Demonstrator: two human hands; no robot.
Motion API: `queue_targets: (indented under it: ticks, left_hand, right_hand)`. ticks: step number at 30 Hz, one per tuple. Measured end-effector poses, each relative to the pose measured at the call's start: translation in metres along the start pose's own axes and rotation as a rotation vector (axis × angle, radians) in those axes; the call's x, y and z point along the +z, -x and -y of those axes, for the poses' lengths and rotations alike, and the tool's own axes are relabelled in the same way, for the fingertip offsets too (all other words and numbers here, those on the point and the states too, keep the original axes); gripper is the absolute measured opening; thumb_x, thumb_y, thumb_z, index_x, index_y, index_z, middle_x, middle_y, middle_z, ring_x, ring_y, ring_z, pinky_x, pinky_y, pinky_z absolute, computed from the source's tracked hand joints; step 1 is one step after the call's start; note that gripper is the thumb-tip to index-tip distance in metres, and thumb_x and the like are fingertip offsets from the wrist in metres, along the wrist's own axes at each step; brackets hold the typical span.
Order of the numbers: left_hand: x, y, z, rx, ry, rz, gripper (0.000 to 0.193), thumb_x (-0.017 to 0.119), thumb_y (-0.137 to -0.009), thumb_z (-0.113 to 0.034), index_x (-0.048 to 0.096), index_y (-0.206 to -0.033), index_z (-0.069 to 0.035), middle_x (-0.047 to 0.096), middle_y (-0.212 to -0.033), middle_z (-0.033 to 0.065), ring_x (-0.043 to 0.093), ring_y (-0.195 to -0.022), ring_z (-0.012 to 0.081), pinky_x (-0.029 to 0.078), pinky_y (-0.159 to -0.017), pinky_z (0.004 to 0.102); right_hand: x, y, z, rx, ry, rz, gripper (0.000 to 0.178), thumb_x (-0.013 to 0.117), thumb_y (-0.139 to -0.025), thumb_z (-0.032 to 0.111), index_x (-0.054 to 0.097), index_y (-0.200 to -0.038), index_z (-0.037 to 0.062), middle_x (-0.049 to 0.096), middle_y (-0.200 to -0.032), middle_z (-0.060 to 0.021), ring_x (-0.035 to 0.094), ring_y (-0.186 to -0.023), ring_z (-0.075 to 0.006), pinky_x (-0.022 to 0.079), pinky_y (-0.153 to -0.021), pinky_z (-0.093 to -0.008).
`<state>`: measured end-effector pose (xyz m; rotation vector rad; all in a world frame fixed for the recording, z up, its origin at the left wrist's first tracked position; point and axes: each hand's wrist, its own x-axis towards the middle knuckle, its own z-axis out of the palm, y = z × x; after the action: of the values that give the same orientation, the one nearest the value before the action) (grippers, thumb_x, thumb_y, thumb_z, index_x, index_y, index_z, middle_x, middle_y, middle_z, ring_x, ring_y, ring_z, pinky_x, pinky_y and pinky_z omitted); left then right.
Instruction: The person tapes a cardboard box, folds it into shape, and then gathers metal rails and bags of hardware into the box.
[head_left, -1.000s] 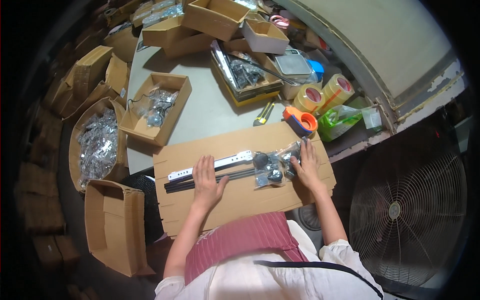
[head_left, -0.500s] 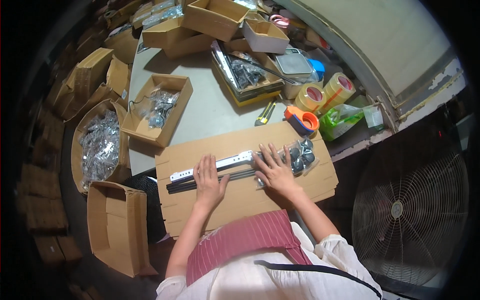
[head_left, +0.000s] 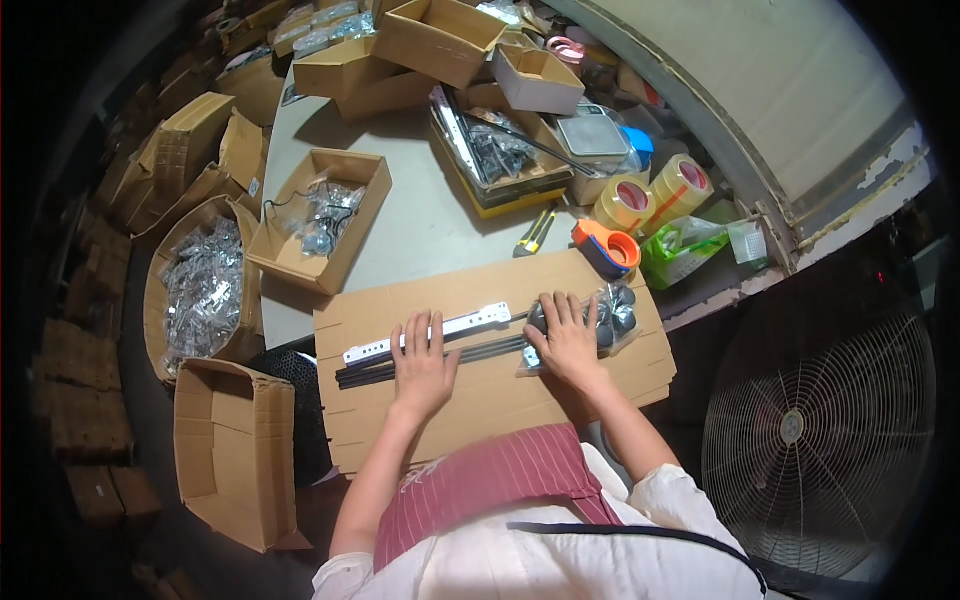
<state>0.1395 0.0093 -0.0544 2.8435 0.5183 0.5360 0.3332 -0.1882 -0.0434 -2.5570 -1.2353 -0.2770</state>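
Observation:
A flat sheet of brown cardboard [head_left: 500, 400] lies on the table in front of me. On it lie a long white metal rail [head_left: 470, 323] and dark rods [head_left: 370, 370] beside it. My left hand [head_left: 425, 355] rests flat on the rail and rods, fingers spread. My right hand [head_left: 565, 335] presses flat on a clear plastic bag of dark small parts [head_left: 612, 312] at the rail's right end.
An open box of bagged parts [head_left: 320, 215] stands left of centre. Tape rolls [head_left: 650, 195], an orange tape dispenser [head_left: 605, 245] and a yellow knife [head_left: 535, 230] lie behind the sheet. More cardboard boxes crowd the left and back. A large fan [head_left: 820, 440] stands at the right.
My right hand has moved left from the sheet's right end onto the plastic bag beside the rail. My left hand has stayed on the rail.

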Motion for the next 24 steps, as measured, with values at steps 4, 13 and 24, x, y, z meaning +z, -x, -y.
queue_targets:
  ticks: [4, 13, 24]
  left_hand:
    - [0.001, -0.001, 0.000, -0.002, -0.011, 0.014, 0.071, 0.064, -0.095, -0.032, 0.038, -0.149, 0.007, 0.041, -0.150, 0.0241, 0.032, -0.146, 0.0368, 0.017, -0.121, 0.0563]
    - [0.001, 0.001, 0.003, -0.031, 0.118, -0.084, 0.072, 0.068, -0.092, -0.028, 0.039, -0.147, 0.008, 0.045, -0.148, 0.0256, 0.039, -0.140, 0.0389, 0.021, -0.119, 0.0552]
    - [0.001, -0.001, 0.000, -0.010, 0.074, -0.058, 0.069, 0.066, -0.094, -0.029, 0.040, -0.147, 0.008, 0.045, -0.147, 0.0246, 0.040, -0.139, 0.0381, 0.021, -0.119, 0.0539]
  right_hand:
    - [-0.002, -0.010, -0.007, -0.095, -0.110, 0.009, 0.057, 0.069, -0.090, 0.032, 0.050, -0.135, 0.0021, 0.056, -0.132, -0.0239, 0.049, -0.131, -0.0428, 0.019, -0.119, -0.0656]
    - [-0.001, -0.013, -0.014, -0.117, -0.363, 0.006, 0.052, 0.073, -0.088, 0.024, 0.052, -0.128, -0.0013, 0.061, -0.116, -0.0233, 0.057, -0.113, -0.0399, 0.037, -0.109, -0.0524]
    - [-0.004, -0.018, -0.004, -0.192, -0.122, 0.014, 0.053, 0.068, -0.093, 0.036, 0.054, -0.137, 0.0097, 0.058, -0.131, -0.0162, 0.056, -0.119, -0.0353, 0.034, -0.109, -0.0546]
